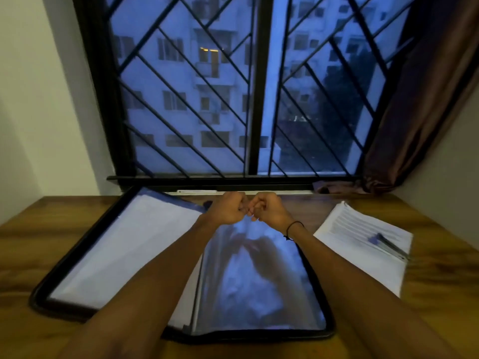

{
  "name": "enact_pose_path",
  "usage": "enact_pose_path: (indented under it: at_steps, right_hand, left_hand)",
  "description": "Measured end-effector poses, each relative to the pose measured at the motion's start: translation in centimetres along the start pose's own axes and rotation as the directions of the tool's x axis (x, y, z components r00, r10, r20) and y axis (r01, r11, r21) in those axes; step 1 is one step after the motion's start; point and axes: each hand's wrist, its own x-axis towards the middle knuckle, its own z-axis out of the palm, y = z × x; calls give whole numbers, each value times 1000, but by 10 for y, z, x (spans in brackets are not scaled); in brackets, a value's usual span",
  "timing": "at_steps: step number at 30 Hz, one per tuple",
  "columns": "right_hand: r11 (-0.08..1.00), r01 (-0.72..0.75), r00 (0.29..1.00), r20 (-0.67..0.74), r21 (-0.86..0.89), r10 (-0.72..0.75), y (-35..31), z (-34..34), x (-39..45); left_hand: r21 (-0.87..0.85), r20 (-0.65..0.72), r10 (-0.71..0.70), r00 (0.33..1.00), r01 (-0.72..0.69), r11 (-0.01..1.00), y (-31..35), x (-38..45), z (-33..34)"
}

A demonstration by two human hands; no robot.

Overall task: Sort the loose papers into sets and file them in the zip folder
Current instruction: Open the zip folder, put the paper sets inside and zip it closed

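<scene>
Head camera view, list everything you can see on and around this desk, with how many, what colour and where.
Zip folder: one, black-edged, lying open on the desk, centre and left.
Papers in the folder: white sheets in the left half; number cannot be told.
Clear sleeve: one glossy sleeve on the right half; any more cannot be told.
Loose paper stack: one, white, printed, on the desk at right.
Stapler-like tool: one, dark, blurred, on that stack.
Desk: one, brown wood.
Window with grille: one, black bars, behind the desk.
Curtain: one, brown, far right.
Wristband: one, black, right wrist.
Left hand: fingers curled, above the folder's far edge.
Right hand: fingers curled, fingertips meeting the left's.
</scene>
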Motion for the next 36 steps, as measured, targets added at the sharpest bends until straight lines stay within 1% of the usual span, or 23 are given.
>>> enact_pose_path:
  at_steps: [6, 7, 9, 13, 15, 16, 18, 19, 20, 21, 25, 29, 33, 36]
  right_hand:
    - [994, -63, 987, -155, -91, 48, 53, -63, -19]
    - [988, -77, 981, -188, -133, 52, 59, -76, -26]
    - [966, -117, 966, -252, -232, 56, 67, -100, -40]
    - [878, -229, 922, -382, -420, 58, 90, -148, -69]
    - [805, -330, 906, -405, -493, 123, 101, -171, -86]
    - [742, -375, 900, -409, -555, 149, 108, -182, -93]
    - [562, -428, 900, -387, -708, 199, 117, -202, -109]
    - [494, -451, 892, -385, -744, 235, 123, -210, -116]
    - [457, -469, 883, -385, -755, 269, 126, -215, -124]
    - [447, -486, 873, -388, -751, 297, 129, -219, -131]
    - [473, -501, 862, -374, -724, 341, 143, -221, -152]
    - [551, -503, 862, -345, -666, 371, 148, -222, -159]
    - [612, -519, 854, -338, -597, 395, 147, -224, -157]
    - [661, -527, 849, -360, -535, 385, 146, -218, -154]
  left_hand:
    - [-135, 36, 92, 995, -87, 987, 68, 39, 50]
    - [-141, 36, 101, 994, -95, 985, 80, 44, 58]
    - [-163, 84, 91, 992, -77, 984, 102, 53, 73]
    - [-225, 177, 112, 978, -71, 972, 136, 68, 104]
    - [-210, 229, 105, 968, -56, 976, 150, 72, 114]
    - [-217, 233, 95, 968, -44, 975, 156, 72, 117]
    - [-249, 226, 73, 971, -15, 968, 166, 76, 125]
    - [-257, 224, 62, 973, -2, 967, 170, 80, 129]
    - [-249, 222, 53, 974, 4, 969, 172, 83, 133]
    - [-238, 221, 43, 974, 11, 971, 175, 87, 137]
    - [-215, 210, 33, 977, 13, 977, 184, 94, 146]
    - [-274, 168, -8, 986, 55, 960, 184, 95, 152]
    - [-286, 179, -41, 983, 92, 954, 183, 95, 153]
    - [-292, 179, -78, 981, 129, 948, 186, 94, 154]
